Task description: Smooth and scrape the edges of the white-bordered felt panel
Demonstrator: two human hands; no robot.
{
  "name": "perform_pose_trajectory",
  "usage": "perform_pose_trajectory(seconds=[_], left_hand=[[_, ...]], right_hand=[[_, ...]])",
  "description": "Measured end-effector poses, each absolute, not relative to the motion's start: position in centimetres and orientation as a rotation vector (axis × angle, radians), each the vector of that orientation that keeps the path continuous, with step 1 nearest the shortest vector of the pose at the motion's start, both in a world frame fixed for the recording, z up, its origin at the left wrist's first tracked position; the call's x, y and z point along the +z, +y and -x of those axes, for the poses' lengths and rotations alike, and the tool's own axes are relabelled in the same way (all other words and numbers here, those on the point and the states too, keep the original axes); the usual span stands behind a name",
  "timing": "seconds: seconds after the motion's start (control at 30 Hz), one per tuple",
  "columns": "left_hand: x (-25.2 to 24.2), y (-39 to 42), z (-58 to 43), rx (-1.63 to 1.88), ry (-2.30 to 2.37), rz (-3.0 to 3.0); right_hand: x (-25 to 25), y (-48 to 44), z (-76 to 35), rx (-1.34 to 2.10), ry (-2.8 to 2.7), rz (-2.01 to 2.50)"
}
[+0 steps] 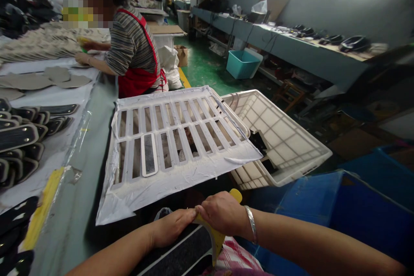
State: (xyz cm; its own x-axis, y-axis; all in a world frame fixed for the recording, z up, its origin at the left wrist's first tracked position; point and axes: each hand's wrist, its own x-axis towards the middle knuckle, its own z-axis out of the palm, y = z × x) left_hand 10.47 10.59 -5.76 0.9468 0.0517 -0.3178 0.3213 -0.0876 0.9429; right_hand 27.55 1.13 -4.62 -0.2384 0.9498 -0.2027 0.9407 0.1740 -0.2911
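Observation:
In front of my body, my right hand is closed around a yellow piece; a rounded yellow end sticks out past its knuckles, and a curved part with a pale edge hangs below. My left hand meets it fingertip to fingertip, its thumb and fingers pressed together near the yellow piece; what they pinch is hidden. Under both hands lies a black panel with white edging, partly covered by my forearms. Beyond them, a white slotted rack carries one dark strip with a white border.
A white plastic crate with dark pieces stands right of the rack, near blue bins. Stacked dark padded pieces cover the left table. A co-worker in a red apron handles beige pieces there.

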Motion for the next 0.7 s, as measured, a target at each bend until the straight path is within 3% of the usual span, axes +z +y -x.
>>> perform_pose_trajectory(seconds=[0.27, 0.43, 0.53, 0.7], left_hand=[[-4.6, 10.3, -11.0, -0.342, 0.301, -1.681], [-2.8, 10.4, -11.1, -0.385, 0.337, -1.687], [-2.4, 10.4, -11.1, -0.365, 0.330, -1.701], [-2.5, 10.0, -10.9, -0.351, 0.357, -1.606]], right_hand=[[-3.4, 0.2, -27.5, 0.657, -2.433, 2.005], [-1.3, -0.3, -30.6, 1.185, -2.395, 1.964], [-1.0, -0.7, -32.3, 1.432, -1.932, 1.781], [-1.2, 1.6, -31.3, 1.580, -0.946, 0.962]])
